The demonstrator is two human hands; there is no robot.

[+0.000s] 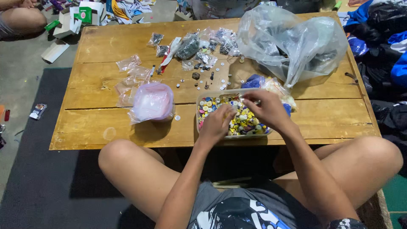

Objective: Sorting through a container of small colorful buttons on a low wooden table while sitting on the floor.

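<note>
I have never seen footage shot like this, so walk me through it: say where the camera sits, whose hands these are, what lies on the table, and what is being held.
There is one picture, taken by a camera worn on a person's head, looking down. The bare knees and arms at the bottom are that person's own, seated on the floor at a low wooden table. Both hands are in a clear tray of coloured buttons: the left hand rests its fingers in the buttons, and the right hand seems to pinch something small, too tiny to identify. Beside the tray lies a pink-tinted plastic bag. Farther back are small clear packets, loose scattered bits, and a big crumpled clear bag. Another person's knee shows at top left.
</note>
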